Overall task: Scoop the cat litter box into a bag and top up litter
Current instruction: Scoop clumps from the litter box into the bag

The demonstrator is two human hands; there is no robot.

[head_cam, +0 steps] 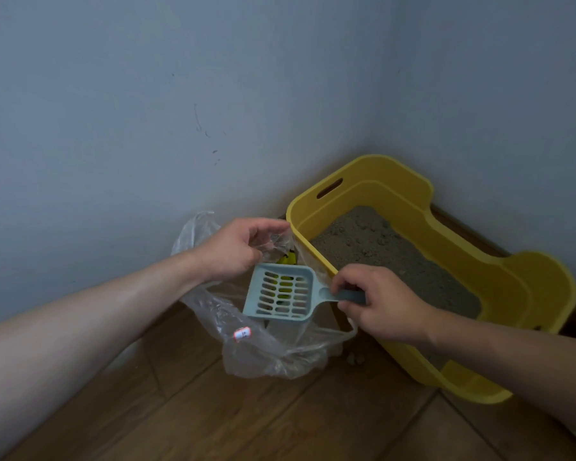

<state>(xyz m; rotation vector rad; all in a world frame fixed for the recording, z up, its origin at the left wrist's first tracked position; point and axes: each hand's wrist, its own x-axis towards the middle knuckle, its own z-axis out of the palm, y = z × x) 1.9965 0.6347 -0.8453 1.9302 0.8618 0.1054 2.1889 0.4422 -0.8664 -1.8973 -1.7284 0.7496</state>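
Note:
A yellow litter box [519,294] stands in the room corner, filled with grey litter [389,257] that has small clumps on top. Left of it a clear plastic bag [270,351] sits on the wooden floor. My left hand [236,251] pinches the bag's upper edge and holds its mouth wide. My right hand [383,304] grips the handle of a pale blue slotted scoop [280,291], which hovers over the bag's mouth with nothing on its slots. Something yellow and dark shows inside the bag under the scoop.
Grey walls [147,128] meet behind the box. A few litter clumps [354,359] lie on the floor between bag and box. Wooden floorboards [213,420] stretch toward me. The bag carries a small red and white label [242,334].

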